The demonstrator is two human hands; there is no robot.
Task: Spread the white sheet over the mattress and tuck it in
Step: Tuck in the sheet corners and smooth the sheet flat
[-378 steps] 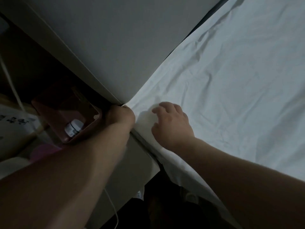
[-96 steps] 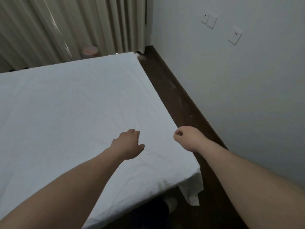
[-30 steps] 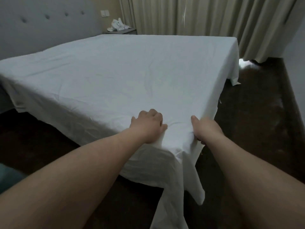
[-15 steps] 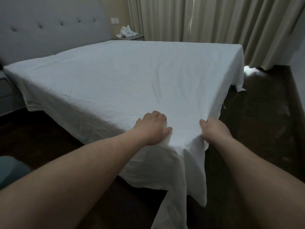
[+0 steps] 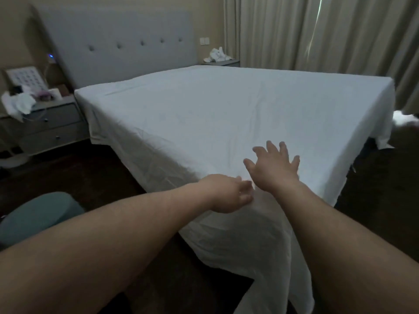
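Half a second ago both hands were closed on the cloth at the near corner of the bed; now they have let go. The right hand (image 5: 275, 167) is open, fingers spread, hovering flat over or just touching the top of the sheet (image 5: 226, 114) a little in from the corner. The left hand (image 5: 229, 192) sits at the corner edge with its fingers loosely curled and no fold pinched between them, so it seems to be resting against the cloth, not holding it

The sheet covers the whole mattress up to the headboard (image 5: 122, 44), and its top is mostly flat with faint creases. Its skirt hangs loose down the near side and at the near corner, where a long flap falls toward the dark floor (image 5: 79, 168); the far right corner also hangs free

The release suggests the pulling to square up this corner is over and smoothing is starting. Spreading looks nearly done, while tucking at this end is not yet done. The loose corner flap will need folding under the mattress
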